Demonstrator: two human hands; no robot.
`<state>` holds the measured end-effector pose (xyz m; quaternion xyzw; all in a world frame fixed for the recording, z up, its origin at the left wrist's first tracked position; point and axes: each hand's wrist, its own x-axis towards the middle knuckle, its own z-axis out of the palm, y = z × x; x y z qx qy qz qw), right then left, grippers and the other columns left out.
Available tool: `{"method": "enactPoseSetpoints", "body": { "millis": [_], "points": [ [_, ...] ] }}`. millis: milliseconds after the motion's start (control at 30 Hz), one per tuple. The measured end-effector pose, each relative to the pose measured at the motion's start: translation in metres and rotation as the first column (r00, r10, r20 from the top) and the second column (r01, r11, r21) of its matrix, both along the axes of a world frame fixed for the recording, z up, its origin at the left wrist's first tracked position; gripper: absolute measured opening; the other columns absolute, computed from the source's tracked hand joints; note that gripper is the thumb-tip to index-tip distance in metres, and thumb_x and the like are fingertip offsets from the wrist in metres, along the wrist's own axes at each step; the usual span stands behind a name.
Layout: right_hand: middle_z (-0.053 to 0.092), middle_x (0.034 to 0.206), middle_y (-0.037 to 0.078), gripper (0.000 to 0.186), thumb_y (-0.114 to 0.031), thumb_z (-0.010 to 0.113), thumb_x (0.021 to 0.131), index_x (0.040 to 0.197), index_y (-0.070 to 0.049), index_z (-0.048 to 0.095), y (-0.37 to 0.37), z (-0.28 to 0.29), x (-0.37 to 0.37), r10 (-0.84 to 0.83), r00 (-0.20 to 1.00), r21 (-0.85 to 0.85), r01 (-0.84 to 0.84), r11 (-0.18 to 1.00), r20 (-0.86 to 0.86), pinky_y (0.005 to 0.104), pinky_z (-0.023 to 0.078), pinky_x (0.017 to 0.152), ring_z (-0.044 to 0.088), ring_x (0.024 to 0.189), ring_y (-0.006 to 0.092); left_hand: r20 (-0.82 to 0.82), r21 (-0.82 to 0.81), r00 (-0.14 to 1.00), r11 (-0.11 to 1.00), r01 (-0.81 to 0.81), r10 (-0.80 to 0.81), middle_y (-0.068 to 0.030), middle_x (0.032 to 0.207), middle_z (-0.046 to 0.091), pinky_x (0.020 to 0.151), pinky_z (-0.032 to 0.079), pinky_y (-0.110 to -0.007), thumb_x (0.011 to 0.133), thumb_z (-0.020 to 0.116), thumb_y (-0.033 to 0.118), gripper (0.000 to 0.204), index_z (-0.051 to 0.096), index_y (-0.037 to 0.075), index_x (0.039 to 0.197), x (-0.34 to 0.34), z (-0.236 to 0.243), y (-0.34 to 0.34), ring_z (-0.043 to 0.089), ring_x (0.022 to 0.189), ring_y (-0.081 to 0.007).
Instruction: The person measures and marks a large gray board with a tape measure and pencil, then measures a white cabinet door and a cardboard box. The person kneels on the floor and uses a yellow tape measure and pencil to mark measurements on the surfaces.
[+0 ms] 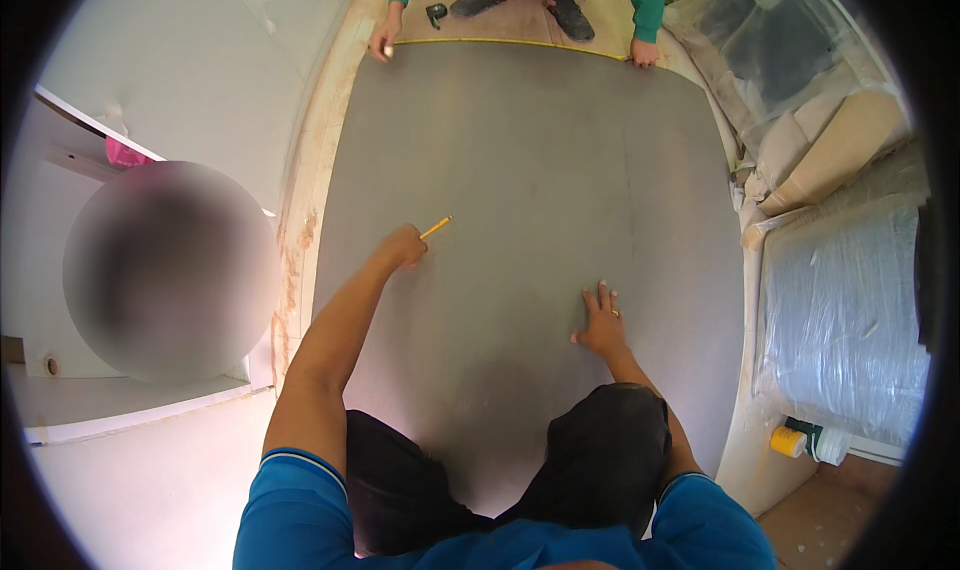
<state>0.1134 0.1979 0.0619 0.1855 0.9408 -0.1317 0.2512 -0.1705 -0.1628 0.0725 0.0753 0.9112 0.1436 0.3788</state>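
A large grey sheet [530,150] lies flat beneath both my hands, its dull surface running from my knees to the far edge. My left hand [404,247], fingers closed, holds a yellow pencil [437,227] that points away to the right. My right hand [603,325] rests on the sheet with its fingers spread, a ring on one of them. Along the far edge stretches a yellow tape measure blade [490,41]. A co-worker in green sleeves has one hand [385,40] at its left end and the other hand [645,53] at its right end.
Past the far edge, a small dark green tool [436,13] lies near the co-worker's shoes [570,18]. Plastic-wrapped goods [840,310] and brown cardboard [835,150] line the right side. Yellow and white containers [788,440] stand below them. A white open cabinet [130,410] is at left, partly blurred.
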Motion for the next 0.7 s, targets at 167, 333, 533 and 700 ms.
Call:
{"method": "enactPoseSetpoints", "body": {
  "millis": [167, 333, 533, 700],
  "points": [
    [0.003, 0.17, 0.015, 0.108, -0.03, 0.091, 0.07, 0.159, -0.021, 0.03, 0.001, -0.003, -0.004, 0.024, 1.0, -0.007, -0.024, 1.0, 0.012, 0.0631, 0.028, 0.119, 0.01, 0.155, 0.0425, 0.289, 0.402, 0.879, 0.785, -0.471, 0.378, -0.011, 0.064, 0.059, 0.045, 0.044, -0.037, 0.087, 0.058, 0.008, 0.015, 0.065, 0.001, 0.076, -0.032, -0.021, 0.03, 0.056, 0.054, -0.0203],
    [0.004, 0.17, 0.016, 0.107, -0.029, 0.09, 0.072, 0.159, -0.021, 0.029, -0.001, -0.002, -0.006, 0.041, 0.999, -0.033, -0.041, 0.999, 0.019, 0.0635, 0.027, 0.119, 0.01, 0.155, 0.0431, 0.424, 0.715, 0.775, 0.352, -0.604, 0.469, -0.0051, 0.07, 0.058, 0.044, 0.041, -0.03, 0.093, 0.053, 0.006, 0.007, 0.06, 0.005, 0.09, -0.103, 0.015, 0.099, 0.052, 0.053, -0.0146],
    [0.003, 0.17, 0.016, 0.106, -0.032, 0.09, 0.073, 0.159, -0.021, 0.029, -0.001, 0.002, -0.008, 0.048, 0.997, -0.022, -0.047, 0.999, 0.056, 0.0626, 0.029, 0.118, 0.01, 0.155, 0.043, 0.368, 0.787, 0.741, 0.236, -0.57, 0.562, -0.003, 0.082, 0.061, 0.051, 0.045, -0.026, 0.099, 0.052, 0.009, 0.011, 0.059, 0.005, 0.105, -0.145, 0.063, 0.124, 0.054, 0.061, -0.0112],
    [0.005, 0.17, 0.015, 0.106, -0.029, 0.091, 0.072, 0.158, -0.021, 0.03, -0.005, 0.011, -0.01, 0.01, 0.996, 0.004, -0.011, 1.0, 0.094, 0.0605, 0.03, 0.119, 0.012, 0.155, 0.0413, 0.327, 0.789, 0.772, 0.293, -0.541, 0.545, -0.0033, 0.083, 0.062, 0.056, 0.048, -0.027, 0.101, 0.053, 0.01, 0.01, 0.062, 0.004, 0.102, -0.146, 0.099, 0.13, 0.056, 0.066, -0.012]
  ]
}}
